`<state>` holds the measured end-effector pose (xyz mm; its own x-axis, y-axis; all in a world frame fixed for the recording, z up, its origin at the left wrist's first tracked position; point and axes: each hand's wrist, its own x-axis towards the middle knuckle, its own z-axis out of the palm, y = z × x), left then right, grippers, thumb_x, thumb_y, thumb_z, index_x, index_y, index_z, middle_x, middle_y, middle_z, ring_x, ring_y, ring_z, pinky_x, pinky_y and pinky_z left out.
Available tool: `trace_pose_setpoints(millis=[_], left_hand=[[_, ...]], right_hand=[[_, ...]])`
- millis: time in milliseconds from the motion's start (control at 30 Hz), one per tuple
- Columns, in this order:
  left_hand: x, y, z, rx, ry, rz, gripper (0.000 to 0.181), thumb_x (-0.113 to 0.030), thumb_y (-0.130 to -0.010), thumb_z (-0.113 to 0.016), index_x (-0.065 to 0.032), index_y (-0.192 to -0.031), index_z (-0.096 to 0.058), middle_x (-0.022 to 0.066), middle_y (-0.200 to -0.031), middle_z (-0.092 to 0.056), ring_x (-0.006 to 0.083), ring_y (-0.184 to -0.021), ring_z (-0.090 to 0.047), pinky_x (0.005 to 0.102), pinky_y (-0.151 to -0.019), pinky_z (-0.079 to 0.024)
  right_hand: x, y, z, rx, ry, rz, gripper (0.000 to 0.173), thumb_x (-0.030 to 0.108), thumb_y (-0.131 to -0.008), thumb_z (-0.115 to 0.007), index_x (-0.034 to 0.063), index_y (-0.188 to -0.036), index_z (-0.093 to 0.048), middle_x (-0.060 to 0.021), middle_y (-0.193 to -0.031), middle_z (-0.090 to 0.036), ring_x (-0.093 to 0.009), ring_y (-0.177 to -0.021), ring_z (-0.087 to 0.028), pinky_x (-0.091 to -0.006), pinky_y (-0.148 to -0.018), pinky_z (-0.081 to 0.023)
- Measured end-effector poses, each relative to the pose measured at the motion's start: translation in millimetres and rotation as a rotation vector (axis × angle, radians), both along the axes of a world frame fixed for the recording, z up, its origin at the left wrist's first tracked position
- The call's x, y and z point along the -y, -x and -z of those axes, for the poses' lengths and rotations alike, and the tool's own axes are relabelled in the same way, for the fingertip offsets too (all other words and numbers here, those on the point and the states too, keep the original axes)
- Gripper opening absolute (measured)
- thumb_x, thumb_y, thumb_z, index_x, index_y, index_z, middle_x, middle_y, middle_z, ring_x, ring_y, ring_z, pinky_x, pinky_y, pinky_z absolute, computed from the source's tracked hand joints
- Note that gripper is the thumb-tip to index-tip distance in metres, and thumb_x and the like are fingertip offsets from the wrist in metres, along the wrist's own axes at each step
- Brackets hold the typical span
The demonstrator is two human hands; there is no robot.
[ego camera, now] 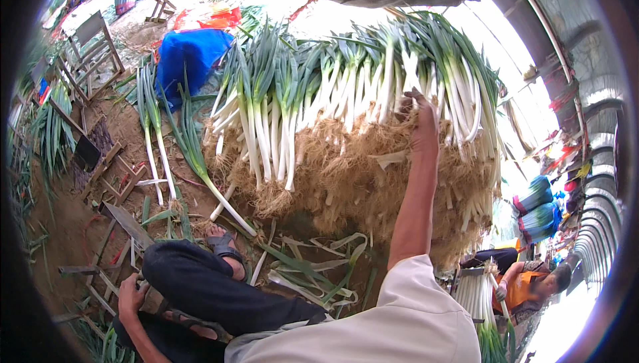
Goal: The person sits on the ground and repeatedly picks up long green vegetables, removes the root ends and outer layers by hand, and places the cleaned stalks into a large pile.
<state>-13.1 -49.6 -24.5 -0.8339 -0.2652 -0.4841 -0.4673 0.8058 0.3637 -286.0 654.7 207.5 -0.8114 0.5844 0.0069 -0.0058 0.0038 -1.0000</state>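
Note:
My right hand (418,108) reaches over a large heap of long green onions (269,128), laid with leaves up-picture and bushy roots towards me. Its fingers curl at the lower white end of one green onion (410,66); the palm side is hidden. My left hand (132,294) is low by my knee, fingers bent, beside a wooden frame stand (127,225). Whether it grips anything is unclear. A few single green onions (159,153) lie on the soil left of the heap, and another (219,195) slants towards my sandalled foot.
Stripped leaves (314,268) litter the ground before my legs. A blue cloth-like cover (192,58) and folding wooden frames (95,53) stand to the left. At lower right, a person in an orange vest (519,288) handles a bundle of green onions (474,298). Wrapped bundles (539,213) stand farther off.

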Motion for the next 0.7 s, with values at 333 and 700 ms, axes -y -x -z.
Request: trace_pose_setpoints(millis=[333,700], left_hand=[[-24,0,-10,-0.086,-0.031,0.07,0.029,-0.016,-0.083,-0.075,-0.0035,-0.108,-0.068,0.0229,-0.098,-0.07,0.0397,-0.094,-0.067,0.0471,-0.081,-0.052],[-95,60,-67,-0.884,0.031,-0.122,0.021,-0.017,-0.097,-0.063,0.0002,-0.108,-0.069,0.0189,-0.098,-0.072,0.0289,-0.09,-0.071,0.037,-0.079,-0.053]], right_hand=[[65,-49,167,0.305,0.265,-0.377,0.036,0.018,-0.093,-0.072,-0.0021,-0.12,-0.06,-0.0066,-0.081,-0.067,-0.012,-0.056,-0.06,-0.0275,-0.051,-0.051],[201,-135,172,0.163,0.446,-0.655,0.031,0.022,-0.106,-0.052,0.0007,-0.128,-0.048,-0.0023,-0.073,-0.052,-0.011,-0.049,-0.05,-0.0251,-0.042,-0.042]])
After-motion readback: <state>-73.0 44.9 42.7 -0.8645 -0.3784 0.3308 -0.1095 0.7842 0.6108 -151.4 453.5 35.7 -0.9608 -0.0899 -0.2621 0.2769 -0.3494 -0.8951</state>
